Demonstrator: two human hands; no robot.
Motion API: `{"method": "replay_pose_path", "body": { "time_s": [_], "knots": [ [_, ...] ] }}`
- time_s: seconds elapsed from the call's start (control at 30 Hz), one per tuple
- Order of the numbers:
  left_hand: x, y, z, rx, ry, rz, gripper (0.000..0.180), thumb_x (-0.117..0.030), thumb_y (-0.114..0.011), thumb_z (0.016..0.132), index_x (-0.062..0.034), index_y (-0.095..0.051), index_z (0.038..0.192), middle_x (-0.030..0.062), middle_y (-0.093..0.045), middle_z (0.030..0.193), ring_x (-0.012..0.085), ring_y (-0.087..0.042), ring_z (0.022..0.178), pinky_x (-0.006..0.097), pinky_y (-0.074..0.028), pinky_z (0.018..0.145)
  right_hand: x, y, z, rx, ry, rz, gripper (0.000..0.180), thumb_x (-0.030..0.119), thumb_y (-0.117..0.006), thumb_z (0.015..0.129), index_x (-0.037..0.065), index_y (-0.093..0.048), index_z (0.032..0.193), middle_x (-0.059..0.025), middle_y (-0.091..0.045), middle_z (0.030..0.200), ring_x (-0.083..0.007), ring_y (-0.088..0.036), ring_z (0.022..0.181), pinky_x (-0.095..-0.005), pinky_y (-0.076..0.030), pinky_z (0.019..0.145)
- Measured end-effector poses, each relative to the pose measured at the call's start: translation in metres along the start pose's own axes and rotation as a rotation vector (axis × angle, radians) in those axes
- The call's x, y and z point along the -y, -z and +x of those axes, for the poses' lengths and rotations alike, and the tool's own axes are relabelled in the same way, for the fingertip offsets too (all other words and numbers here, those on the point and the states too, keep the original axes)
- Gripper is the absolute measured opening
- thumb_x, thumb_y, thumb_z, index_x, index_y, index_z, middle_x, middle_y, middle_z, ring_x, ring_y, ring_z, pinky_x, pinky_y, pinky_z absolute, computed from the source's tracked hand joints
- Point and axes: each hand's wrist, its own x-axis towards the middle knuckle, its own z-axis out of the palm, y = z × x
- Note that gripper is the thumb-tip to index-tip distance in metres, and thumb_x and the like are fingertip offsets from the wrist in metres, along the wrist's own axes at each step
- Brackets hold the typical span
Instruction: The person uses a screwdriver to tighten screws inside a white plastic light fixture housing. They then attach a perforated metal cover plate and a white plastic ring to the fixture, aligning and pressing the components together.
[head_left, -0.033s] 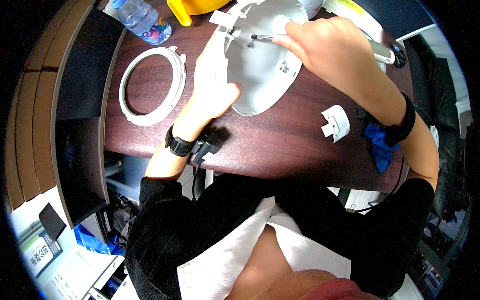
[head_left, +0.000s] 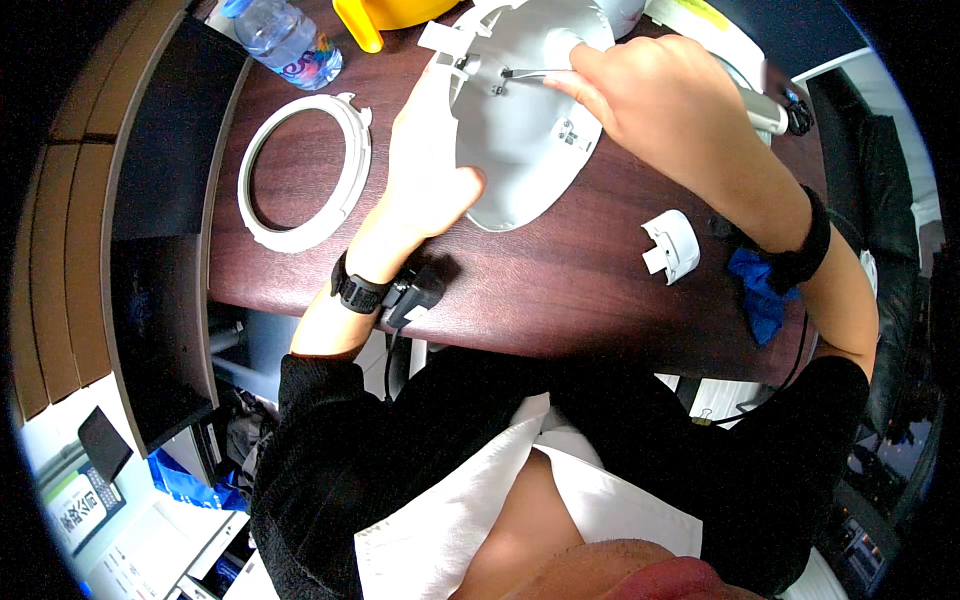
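A white round plastic housing [head_left: 520, 130] lies on the dark wooden table [head_left: 560, 290]. My left hand [head_left: 425, 170] grips its left rim and holds it steady. My right hand [head_left: 660, 100] is shut on a screwdriver [head_left: 535, 73], whose metal shaft points left at a screw spot inside the housing; its grey handle [head_left: 765, 112] sticks out behind the hand. A black watch sits on my left wrist, a black band on my right.
A white plastic ring [head_left: 305, 175] lies left of the housing. A small white clip part [head_left: 668, 245] and a blue cloth [head_left: 755, 290] lie at the right. A water bottle [head_left: 285, 40] and a yellow object [head_left: 385, 15] stand at the far edge. A black chair sits on the right.
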Motion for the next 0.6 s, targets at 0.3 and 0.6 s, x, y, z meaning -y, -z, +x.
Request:
{"method": "replay_pose_path", "body": {
  "time_s": [0.3, 0.6],
  "knots": [
    [-0.005, -0.003, 0.001, -0.006, 0.013, 0.050, 0.080, -0.001, -0.047, 0.052, 0.0031, -0.036, 0.130, 0.0165, -0.050, 0.117, 0.0240, -0.047, 0.112, 0.030, -0.034, 0.097, 0.002, -0.048, -0.013, 0.200, -0.455, 0.900, 0.041, 0.036, -0.052, 0.087, 0.001, -0.060, 0.066, -0.0185, -0.056, 0.060, -0.0352, -0.059, 0.057, -0.0429, -0.047, 0.054],
    [-0.003, -0.003, 0.004, -0.013, -0.021, 0.003, 0.078, -0.002, -0.047, 0.052, 0.0029, -0.037, 0.129, 0.0157, -0.051, 0.114, 0.0231, -0.049, 0.108, 0.029, -0.036, 0.095, -0.002, -0.005, 0.002, -0.059, 0.053, -0.099, 0.034, 0.037, -0.058, 0.084, 0.009, -0.054, 0.065, -0.0080, -0.050, 0.047, -0.0251, -0.055, 0.044, -0.0327, -0.043, 0.043]
  ]
}}
